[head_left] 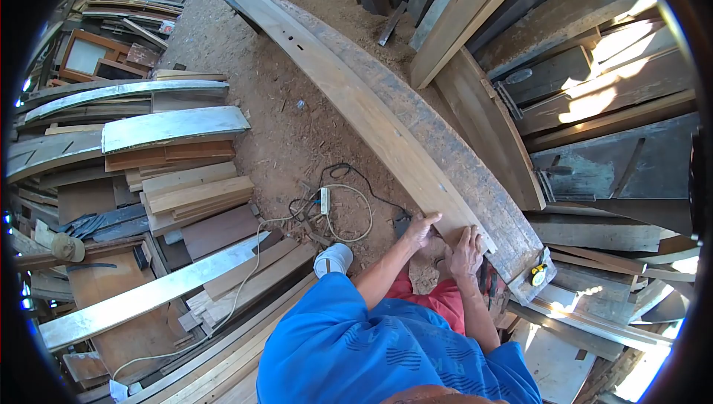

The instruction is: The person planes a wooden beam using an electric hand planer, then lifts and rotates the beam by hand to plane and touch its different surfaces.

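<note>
A long pale wooden plank [356, 107] lies lengthwise on a worn, stained workbench [460, 166]. Dark holes show near its far end. My left hand [421, 230] grips the plank's left edge close to the near end, thumb on top and the other fingers partly hidden. My right hand [466, 252] is closed over the near end, its bent fingers pressed together on the wood. Whether a small item sits under those fingers is hidden. On the bench's near corner, right of my right hand, rests a yellow and black tape measure [538, 275].
Stacked boards [197, 192] fill the left side. A white power strip [324, 200] with looped cables lies on the dirt floor [297, 129], near a white bucket [333, 259]. Tall timber [468, 18] leans beyond the bench, with more planks [594, 229] at right.
</note>
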`<state>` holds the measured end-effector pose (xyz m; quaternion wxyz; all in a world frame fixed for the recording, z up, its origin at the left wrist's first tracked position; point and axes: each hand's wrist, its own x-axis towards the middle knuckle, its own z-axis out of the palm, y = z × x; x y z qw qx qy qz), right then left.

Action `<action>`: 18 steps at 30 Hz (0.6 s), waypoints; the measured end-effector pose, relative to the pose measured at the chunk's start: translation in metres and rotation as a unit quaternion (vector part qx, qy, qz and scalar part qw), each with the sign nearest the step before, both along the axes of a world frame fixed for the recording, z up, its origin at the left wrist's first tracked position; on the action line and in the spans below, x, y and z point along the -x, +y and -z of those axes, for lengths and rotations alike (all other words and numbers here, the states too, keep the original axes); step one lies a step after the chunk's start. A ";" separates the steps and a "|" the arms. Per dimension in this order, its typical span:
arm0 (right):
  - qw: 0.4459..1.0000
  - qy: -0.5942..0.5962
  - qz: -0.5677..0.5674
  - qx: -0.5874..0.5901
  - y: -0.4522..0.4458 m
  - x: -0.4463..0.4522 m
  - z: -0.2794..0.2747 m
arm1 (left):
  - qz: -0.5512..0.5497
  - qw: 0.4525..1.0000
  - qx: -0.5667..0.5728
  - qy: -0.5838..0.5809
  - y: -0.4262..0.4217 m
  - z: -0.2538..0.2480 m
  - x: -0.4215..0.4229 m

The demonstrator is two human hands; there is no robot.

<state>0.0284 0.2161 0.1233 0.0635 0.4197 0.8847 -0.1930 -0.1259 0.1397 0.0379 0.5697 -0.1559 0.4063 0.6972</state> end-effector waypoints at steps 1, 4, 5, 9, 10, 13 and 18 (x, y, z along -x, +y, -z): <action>0.998 0.007 -0.001 0.056 0.000 -0.002 -0.006 | 0.012 1.000 -0.008 -0.022 -0.011 0.000 -0.001; 0.990 0.050 0.056 0.120 0.007 -0.014 0.000 | 0.003 0.998 0.035 0.046 -0.037 0.012 -0.006; 0.985 0.056 0.082 0.142 0.010 -0.016 0.000 | -0.003 0.996 0.055 0.073 -0.044 0.010 -0.005; 0.988 0.003 0.011 0.156 0.003 -0.032 0.044 | -0.055 0.990 0.129 0.007 -0.065 -0.006 -0.006; 0.969 0.020 0.029 0.246 0.000 -0.040 0.069 | -0.065 0.986 0.156 -0.004 -0.068 -0.009 -0.007; 0.864 -0.010 0.058 0.499 0.002 -0.039 0.088 | -0.098 0.983 0.150 -0.030 -0.075 -0.027 -0.008; 0.882 -0.004 0.053 0.469 -0.001 -0.031 0.031 | -0.154 0.980 0.123 -0.021 -0.088 0.019 -0.020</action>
